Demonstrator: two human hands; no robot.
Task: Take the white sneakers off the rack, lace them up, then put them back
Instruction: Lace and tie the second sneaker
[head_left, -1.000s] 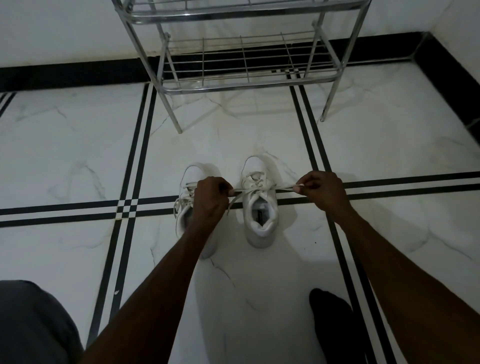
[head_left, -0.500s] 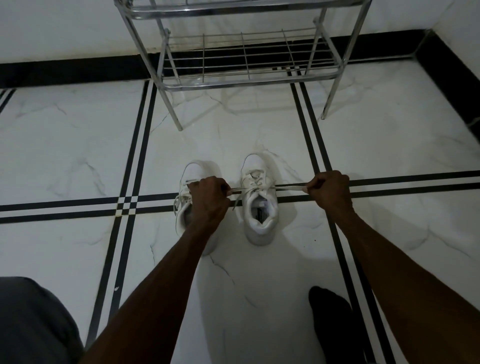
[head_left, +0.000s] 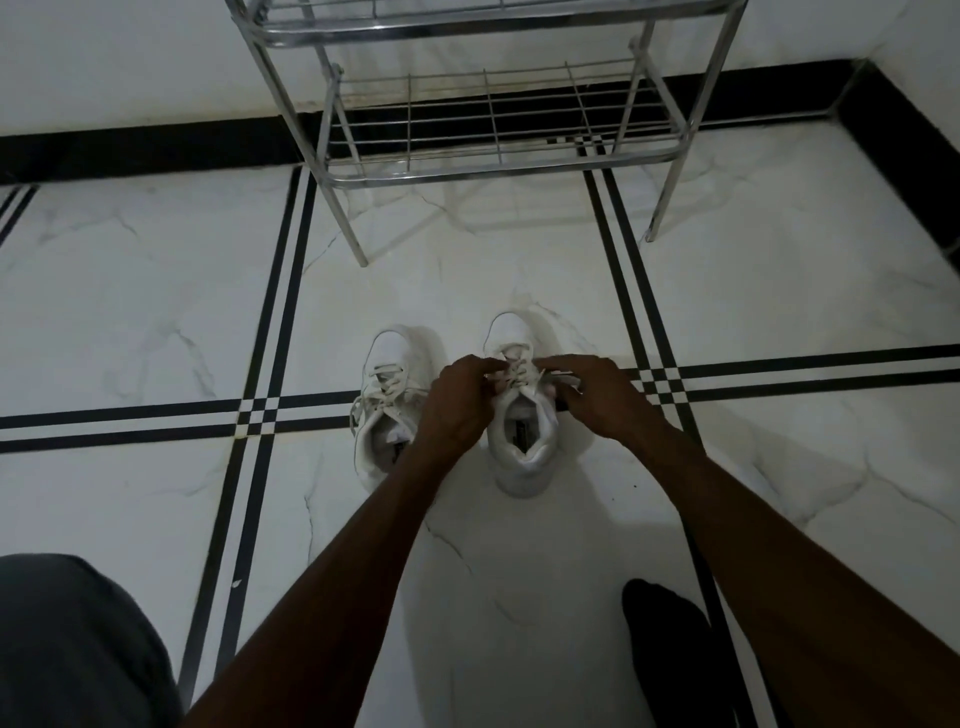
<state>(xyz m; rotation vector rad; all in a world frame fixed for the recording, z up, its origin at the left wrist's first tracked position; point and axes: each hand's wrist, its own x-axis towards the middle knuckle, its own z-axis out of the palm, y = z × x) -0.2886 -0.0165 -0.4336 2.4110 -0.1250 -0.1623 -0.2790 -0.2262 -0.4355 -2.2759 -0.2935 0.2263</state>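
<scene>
Now, from the head camera, both white lace-up sneakers stand side by side on the white marble floor (head_left: 156, 312) short of the chrome wire shoe rack (head_left: 493, 150), and the left hand (head_left: 457, 405) and right hand (head_left: 597, 395) crowd over the right sneaker (head_left: 522, 441), each grip pinching its thin white lace (head_left: 519, 371). With the ends this slack, a loop could slip free and the knot loosen. Half a second ago the hands were spread wide, pulling the lace taut; the left sneaker (head_left: 387, 400) lies unmoved.
</scene>
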